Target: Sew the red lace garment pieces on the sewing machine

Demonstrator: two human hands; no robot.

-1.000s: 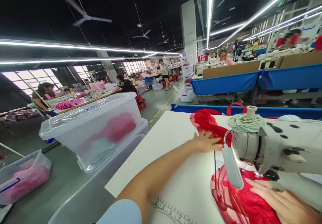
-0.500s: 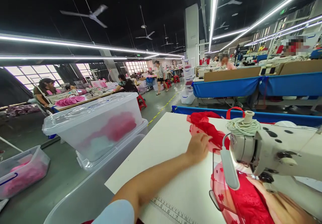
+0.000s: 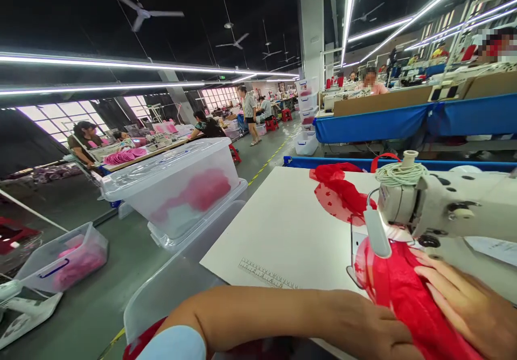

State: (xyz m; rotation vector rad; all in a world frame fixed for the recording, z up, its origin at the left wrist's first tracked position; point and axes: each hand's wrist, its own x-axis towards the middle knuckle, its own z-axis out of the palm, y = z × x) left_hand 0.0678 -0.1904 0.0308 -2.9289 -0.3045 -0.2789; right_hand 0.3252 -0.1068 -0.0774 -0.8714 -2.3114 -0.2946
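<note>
Two of my hands lie on the red fabric (image 3: 407,300) at the near edge of the white desk (image 3: 291,225). My left hand (image 3: 363,330) lies flat and spread on its left side; my right hand (image 3: 470,306) presses open-palmed on its right, fingers stretched, gripping nothing. The cloth is bright red: sheer netting dotted with small red flowers, bunched over a denser red layer. It runs under the head of the sewing machine (image 3: 440,203), and more of it is heaped behind on the desk, near the far edge. A printed ruler (image 3: 264,275) marks the desk just left of it.
</note>
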